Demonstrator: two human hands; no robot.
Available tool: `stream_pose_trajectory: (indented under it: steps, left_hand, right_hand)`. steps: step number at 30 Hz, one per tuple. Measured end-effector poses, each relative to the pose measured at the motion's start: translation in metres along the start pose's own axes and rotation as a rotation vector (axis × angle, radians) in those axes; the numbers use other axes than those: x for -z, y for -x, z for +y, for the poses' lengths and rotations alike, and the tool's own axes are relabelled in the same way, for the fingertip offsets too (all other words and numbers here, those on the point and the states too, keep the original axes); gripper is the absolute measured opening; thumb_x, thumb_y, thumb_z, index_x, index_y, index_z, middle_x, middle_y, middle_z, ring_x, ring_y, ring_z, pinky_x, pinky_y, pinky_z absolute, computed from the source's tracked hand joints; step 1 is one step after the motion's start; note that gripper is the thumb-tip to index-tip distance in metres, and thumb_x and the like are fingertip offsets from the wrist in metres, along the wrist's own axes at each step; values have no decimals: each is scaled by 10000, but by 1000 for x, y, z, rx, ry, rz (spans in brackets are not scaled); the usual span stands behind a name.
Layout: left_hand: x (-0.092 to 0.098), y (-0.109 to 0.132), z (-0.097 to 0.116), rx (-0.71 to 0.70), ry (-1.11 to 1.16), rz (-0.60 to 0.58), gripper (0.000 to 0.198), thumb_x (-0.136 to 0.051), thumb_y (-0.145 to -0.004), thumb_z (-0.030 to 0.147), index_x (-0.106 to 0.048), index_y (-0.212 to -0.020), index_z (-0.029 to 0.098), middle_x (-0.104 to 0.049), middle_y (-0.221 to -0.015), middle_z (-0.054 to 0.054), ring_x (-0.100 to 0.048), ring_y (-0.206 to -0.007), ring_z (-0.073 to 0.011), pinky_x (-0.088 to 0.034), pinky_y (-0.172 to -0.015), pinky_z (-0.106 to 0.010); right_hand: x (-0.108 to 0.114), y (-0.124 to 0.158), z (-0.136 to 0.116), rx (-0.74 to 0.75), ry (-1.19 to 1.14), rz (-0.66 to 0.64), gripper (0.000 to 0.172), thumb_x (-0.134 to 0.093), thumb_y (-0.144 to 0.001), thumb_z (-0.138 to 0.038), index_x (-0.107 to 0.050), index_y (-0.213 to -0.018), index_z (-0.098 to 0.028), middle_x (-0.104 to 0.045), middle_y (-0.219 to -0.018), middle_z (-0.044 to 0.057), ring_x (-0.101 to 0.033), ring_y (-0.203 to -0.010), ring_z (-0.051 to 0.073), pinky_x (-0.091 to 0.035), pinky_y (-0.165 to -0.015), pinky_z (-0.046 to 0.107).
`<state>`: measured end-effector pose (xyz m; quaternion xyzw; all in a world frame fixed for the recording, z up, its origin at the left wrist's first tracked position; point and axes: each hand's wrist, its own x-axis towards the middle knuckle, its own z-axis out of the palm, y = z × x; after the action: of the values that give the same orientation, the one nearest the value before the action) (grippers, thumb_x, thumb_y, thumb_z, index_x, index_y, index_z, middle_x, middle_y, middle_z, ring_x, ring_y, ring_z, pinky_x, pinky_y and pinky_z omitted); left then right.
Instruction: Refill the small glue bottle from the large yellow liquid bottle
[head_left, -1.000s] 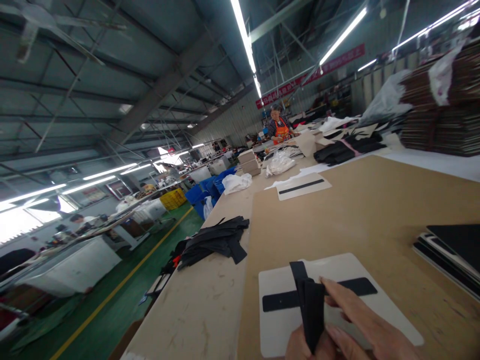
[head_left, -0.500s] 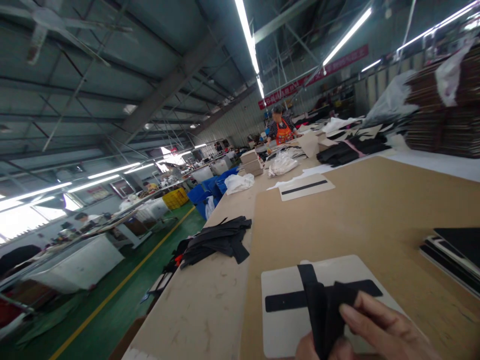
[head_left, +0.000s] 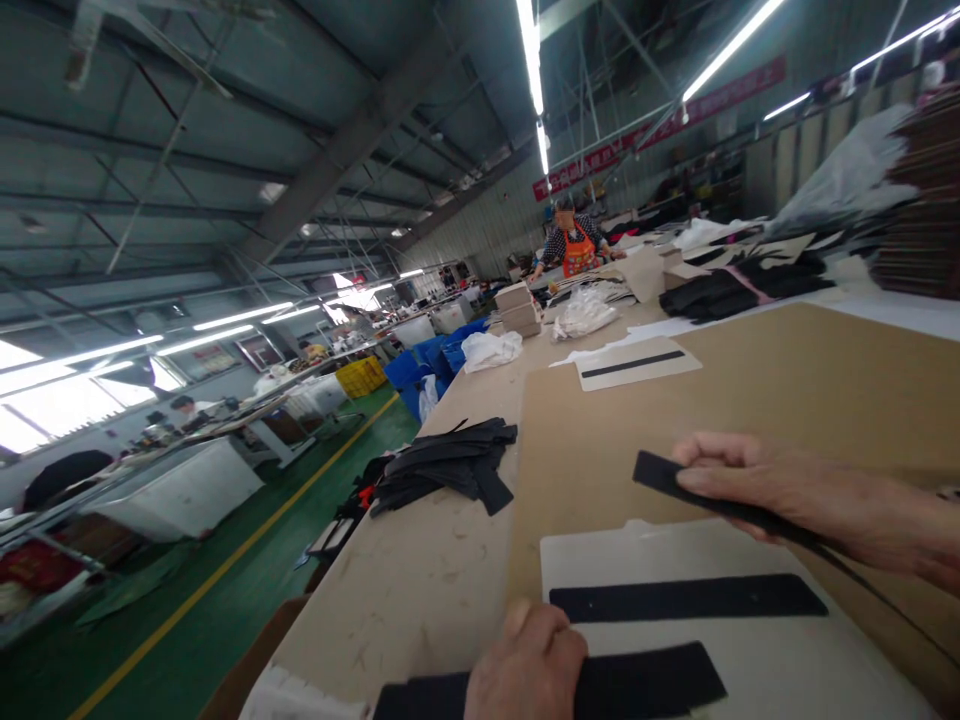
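Note:
My right hand (head_left: 814, 495) is raised over the brown sheet, pinching one long black strip (head_left: 656, 474) between thumb and fingers. The strip's tail droops toward the lower right. At the bottom, my left hand (head_left: 529, 665) is closed over a small stack of black strips (head_left: 645, 678), its fingertips partly hidden. That stack lies across the near part of a cream panel (head_left: 600, 550) with rounded corners. One black strip (head_left: 690, 598) lies flat across this panel, between my two hands.
To the left sits a loose pile of black strips (head_left: 450, 465) at the table edge. A second cream panel (head_left: 637, 362) with a black strip lies farther up the brown sheet (head_left: 780, 390). A person in an orange apron (head_left: 579, 248) stands at the far end.
My hands were together holding folded black strips over the panel. Now they are apart: the right has moved up and right with one strip, the left down and left with the others.

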<state>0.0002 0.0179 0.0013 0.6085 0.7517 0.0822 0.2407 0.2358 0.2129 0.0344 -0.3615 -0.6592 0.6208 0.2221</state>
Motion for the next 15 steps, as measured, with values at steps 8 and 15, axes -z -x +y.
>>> stream_pose_trajectory:
  steps: [8,15]
  left_hand:
    - [-21,-42,-23,-59,-184,92,551,-524,-739,169,-590,-1286,152,-578,-1364,-113,-494,-1238,-317,-445,-1116,-476]
    - [-31,-46,-33,-34,-116,75,617,-572,-704,178,-566,-1320,146,-569,-1380,-107,-472,-1236,-323,-438,-1125,-469]
  right_hand:
    - [-68,-84,22,-1,393,-240,144,-627,-739,-290,-650,-841,-191,-611,-669,-32,-484,-549,104,-349,-455,216]
    - [-104,-112,41,32,509,-292,120,-673,-699,-239,-627,-797,-188,-607,-668,-40,-521,-621,124,-338,-533,246]
